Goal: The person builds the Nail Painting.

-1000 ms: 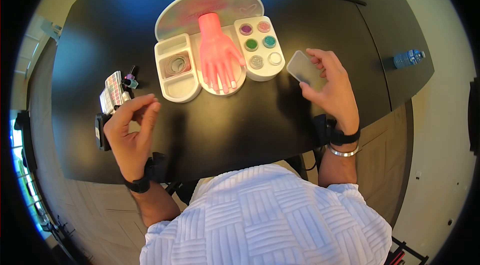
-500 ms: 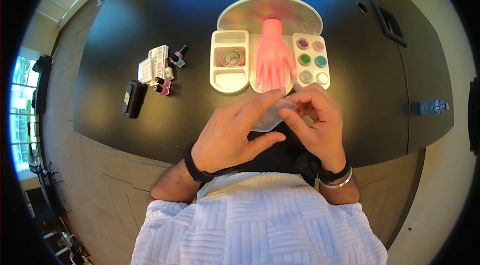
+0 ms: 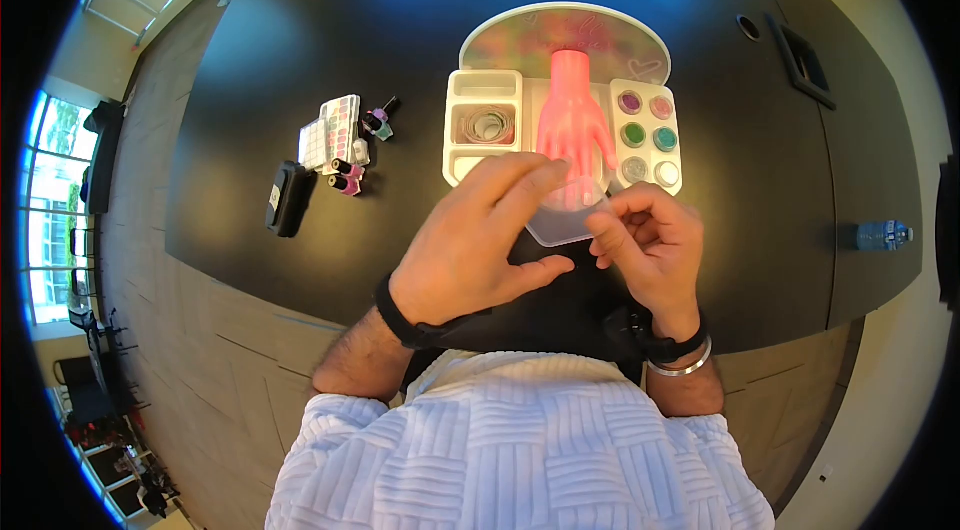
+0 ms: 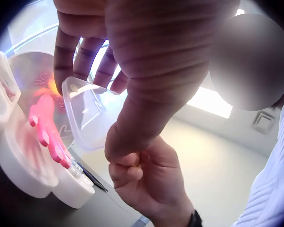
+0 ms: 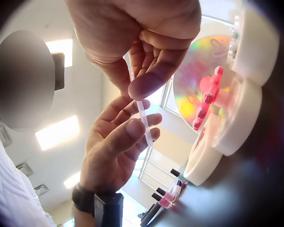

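Observation:
A thin, clear plastic case [image 3: 560, 228] is held up between both hands, over the near side of the white nail kit [image 3: 484, 84]. My right hand [image 3: 655, 248] pinches its right edge between thumb and fingertips. My left hand [image 3: 470, 245] holds the left side, fingers reaching to the far edge and thumb nearer my body. The right wrist view shows the case's thin edge [image 5: 148, 135] between the left thumb and fingers. Behind it, a pink practice hand [image 3: 570, 105] lies palm down in the kit, its fingertips partly covered by the see-through case.
Glitter jars [image 3: 633, 135] fill the kit's right section; a coil [image 3: 488, 124] lies in the left one. At left are a black zip case [image 3: 289, 198], polish bottles [image 3: 347, 176] and an open palette [image 3: 340, 128]. A water bottle [image 3: 882, 235] lies far right on the black table [image 3: 745, 260].
The right hand has brought the clear case from the table's right side to the middle. The left hand has come across from the left and taken hold of it. The head view has shifted left.

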### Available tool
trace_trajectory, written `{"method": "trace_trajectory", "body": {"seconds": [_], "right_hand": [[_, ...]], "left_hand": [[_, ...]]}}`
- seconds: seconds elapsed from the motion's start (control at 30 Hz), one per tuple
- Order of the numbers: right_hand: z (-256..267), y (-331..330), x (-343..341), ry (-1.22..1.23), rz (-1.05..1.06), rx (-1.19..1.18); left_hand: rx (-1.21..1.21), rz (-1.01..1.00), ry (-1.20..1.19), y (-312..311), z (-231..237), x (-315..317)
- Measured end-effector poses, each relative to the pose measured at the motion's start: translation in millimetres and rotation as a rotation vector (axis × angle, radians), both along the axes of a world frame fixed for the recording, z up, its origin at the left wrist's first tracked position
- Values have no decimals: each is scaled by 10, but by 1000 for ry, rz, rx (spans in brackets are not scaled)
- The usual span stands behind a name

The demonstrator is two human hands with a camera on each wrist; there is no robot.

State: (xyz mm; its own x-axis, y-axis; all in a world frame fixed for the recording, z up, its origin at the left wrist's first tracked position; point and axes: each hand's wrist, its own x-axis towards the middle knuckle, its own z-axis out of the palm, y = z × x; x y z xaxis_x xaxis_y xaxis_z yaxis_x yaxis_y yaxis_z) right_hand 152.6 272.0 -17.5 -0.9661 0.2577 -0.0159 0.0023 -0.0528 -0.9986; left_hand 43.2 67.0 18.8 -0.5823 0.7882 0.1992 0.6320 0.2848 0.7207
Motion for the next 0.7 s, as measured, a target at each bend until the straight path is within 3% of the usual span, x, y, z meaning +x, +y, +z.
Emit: {"method": "trace_trajectory", "body": {"seconds": [0.2,0.7], "right_hand": [[-132,135,43,68,-225,-116],[-191,168,64,123,-291,-171]], "left_hand": [[-334,140,313,-168,-328,-309],[-404,152,259,-99,-435,-334]]}}
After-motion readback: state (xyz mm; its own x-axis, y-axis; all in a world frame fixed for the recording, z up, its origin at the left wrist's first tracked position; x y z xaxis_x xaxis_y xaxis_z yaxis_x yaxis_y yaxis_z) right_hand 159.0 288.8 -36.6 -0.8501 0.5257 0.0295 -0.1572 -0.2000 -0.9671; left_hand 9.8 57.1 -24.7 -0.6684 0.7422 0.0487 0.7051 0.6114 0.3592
